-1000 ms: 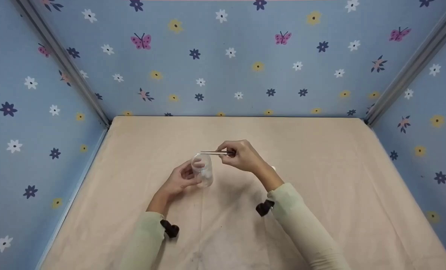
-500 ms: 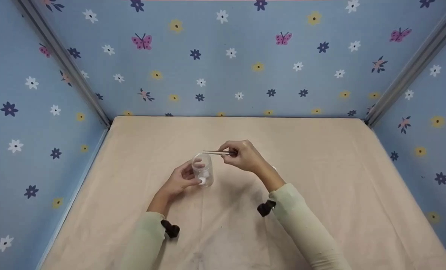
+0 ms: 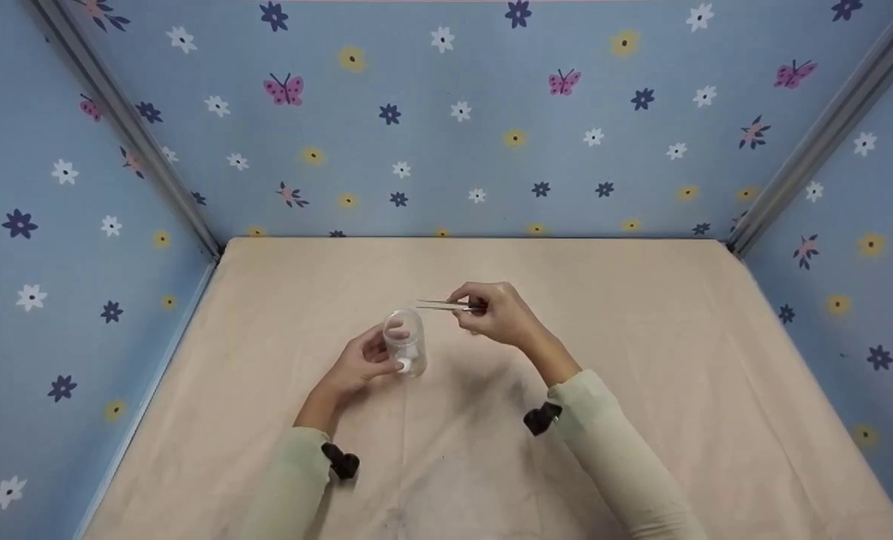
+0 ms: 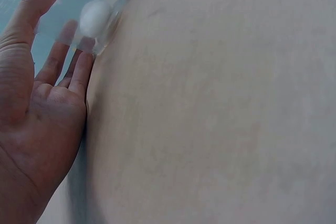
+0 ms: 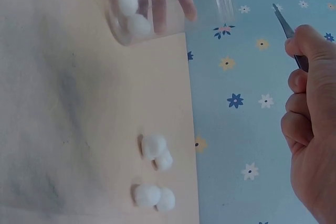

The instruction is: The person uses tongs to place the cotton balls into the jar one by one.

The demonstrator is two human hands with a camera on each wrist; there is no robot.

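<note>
My left hand (image 3: pixel 356 362) holds a clear jar (image 3: pixel 414 345) by its side, thumb on one side and fingers behind. The jar stands nearly upright, slightly tilted. At its bottom lie two white cotton balls (image 5: pixel 128 2), which show best in the right wrist view. My right hand (image 3: pixel 497 313) pinches a pair of metal tweezers (image 3: pixel 439 305) near their back end. Their slim tips point left, a little apart, just right of the jar's mouth, with nothing seen between them.
Several cotton balls (image 5: pixel 154 146) lie in two close pairs on the cloth-covered table (image 5: pixel 105 124), seen in the right wrist view; the right arm hides them in the head view. Flowered blue walls (image 3: pixel 446 150) rise at the back and both sides.
My right hand has drawn the tweezers slightly right, away from the jar's mouth, and their tips have spread. The left hand and the jar stay almost in place.
</note>
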